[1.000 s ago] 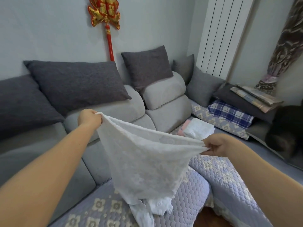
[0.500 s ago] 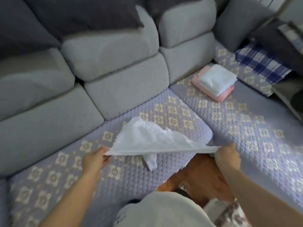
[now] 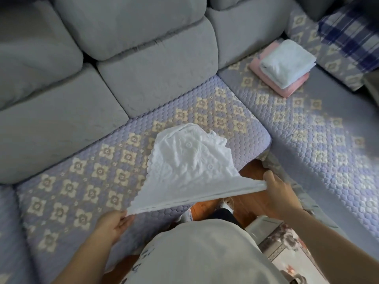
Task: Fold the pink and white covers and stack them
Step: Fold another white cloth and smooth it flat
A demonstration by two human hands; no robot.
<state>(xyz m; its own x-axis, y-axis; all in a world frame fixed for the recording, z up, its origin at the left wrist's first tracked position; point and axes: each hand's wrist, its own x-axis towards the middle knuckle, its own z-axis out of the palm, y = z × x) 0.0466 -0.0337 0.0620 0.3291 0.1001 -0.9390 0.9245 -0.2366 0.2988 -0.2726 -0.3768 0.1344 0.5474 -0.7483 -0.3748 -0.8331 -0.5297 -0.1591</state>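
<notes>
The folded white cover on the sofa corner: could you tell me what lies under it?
The folded white cover sits on a folded pink cover, whose edges show around it. Anything between them is hidden.

Grey corner sofa (image 3: 143,50) with quilted lilac seat pads (image 3: 205,111), wooden floor (image 3: 249,171) below.

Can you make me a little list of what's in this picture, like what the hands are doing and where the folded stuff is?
left hand: grip pinches one corner of the white cover
right hand: grip pinches the other near corner
white cover: near edge stretched between the hands, far part crumpled on the quilted sofa seat
folded stack: white folded cover on top of a pink one, farther along the seat to the right
task left: this white cover is not yet folded or stacked
</notes>
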